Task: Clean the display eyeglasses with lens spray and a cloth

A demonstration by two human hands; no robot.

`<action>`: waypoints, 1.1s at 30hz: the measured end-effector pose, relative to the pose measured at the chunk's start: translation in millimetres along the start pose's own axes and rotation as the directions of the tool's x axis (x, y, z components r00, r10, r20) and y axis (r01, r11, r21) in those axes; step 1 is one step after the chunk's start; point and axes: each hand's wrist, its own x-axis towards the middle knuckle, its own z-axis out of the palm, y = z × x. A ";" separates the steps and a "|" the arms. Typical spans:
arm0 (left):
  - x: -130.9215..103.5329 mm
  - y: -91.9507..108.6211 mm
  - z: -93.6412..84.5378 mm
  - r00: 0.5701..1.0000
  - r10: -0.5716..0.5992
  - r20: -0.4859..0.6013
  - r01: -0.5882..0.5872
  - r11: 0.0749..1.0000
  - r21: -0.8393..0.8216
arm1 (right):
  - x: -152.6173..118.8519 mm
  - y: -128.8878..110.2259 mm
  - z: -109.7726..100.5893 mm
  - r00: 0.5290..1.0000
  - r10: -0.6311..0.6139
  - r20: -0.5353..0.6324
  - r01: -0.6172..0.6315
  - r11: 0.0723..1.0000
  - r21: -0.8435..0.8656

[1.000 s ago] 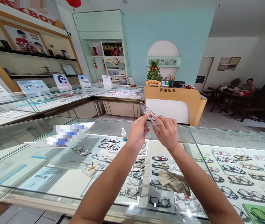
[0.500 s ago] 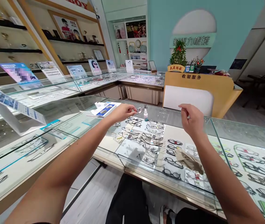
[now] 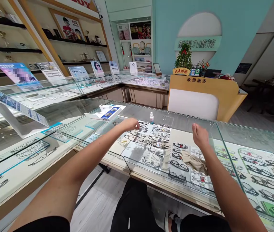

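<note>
My left hand is over the glass display case, its fingers bent together in a pinch. Whatever may be between them blends with the eyeglasses laid out under the glass. A small white dropper bottle with a bluish lower part stands upright on the glass, to the right of that hand. My right hand is raised over the case further right, curled closed with the thumb on top; its contents cannot be made out. A crumpled beige cloth lies on the glass beside my right forearm.
A white and blue opened box rests on the glass beyond my left forearm. At left stands a folded display card. More frames lie in the case at right. A yellow cashier counter with plants is behind.
My left hand has come down and slightly nearer, away from the dropper bottle. The right hand has lowered and shifted a little right. The small item seen at my left fingertips is no longer distinguishable.
</note>
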 end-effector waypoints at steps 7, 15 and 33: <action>-1.1 -2.1 3.8 0.999 0.024 -0.023 -0.024 1.000 -0.005 | -1.9 3.8 4.1 1.000 -0.020 -0.022 0.021 0.999 0.046; -5.5 1.0 2.8 0.998 0.055 0.006 -0.055 0.998 0.018 | -1.5 3.9 5.4 1.000 -0.026 -0.004 0.026 0.999 0.046; 16.3 -1.5 0.9 0.998 -0.052 -0.041 0.055 0.994 0.097 | -4.9 -3.8 1.7 0.998 -0.053 -0.019 0.056 0.986 0.157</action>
